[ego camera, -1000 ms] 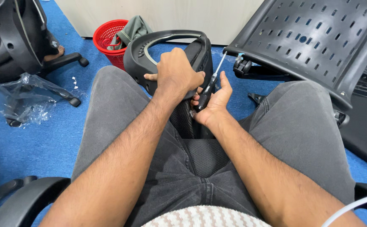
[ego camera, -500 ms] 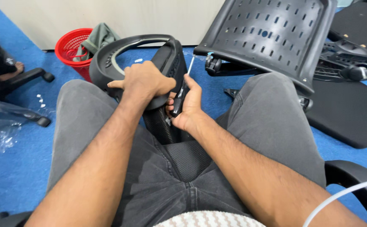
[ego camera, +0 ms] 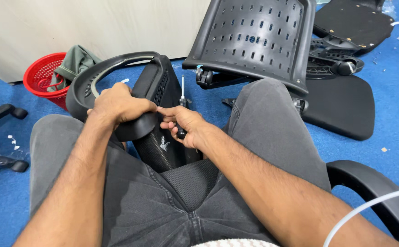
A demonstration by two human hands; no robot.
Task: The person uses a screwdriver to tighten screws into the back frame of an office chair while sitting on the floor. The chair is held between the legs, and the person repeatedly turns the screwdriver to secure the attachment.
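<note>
I sit with a black office-chair part (ego camera: pixel 156 91) standing between my knees, a mesh-faced piece with a curved loop-shaped armrest (ego camera: pixel 103 73) at its top. My left hand (ego camera: pixel 117 105) is clamped over the lower end of that armrest. My right hand (ego camera: pixel 183 126) holds a screwdriver (ego camera: pixel 182 98) by its dark handle, shaft pointing up beside the part's right edge, while its fingertips touch the part next to my left hand.
A perforated black chair back (ego camera: pixel 254 41) lies tilted just beyond my right knee, with a seat pad (ego camera: pixel 341 107) and a chair mechanism (ego camera: pixel 334 59) to its right. A red basket (ego camera: pixel 44 77) holding green cloth stands at the left by the wall. Blue carpet lies all around.
The view has swung left and down, so everything sits further right in frame. My right hand's fingers have moved onto the part beside my left hand; the screwdriver now points straight up.
</note>
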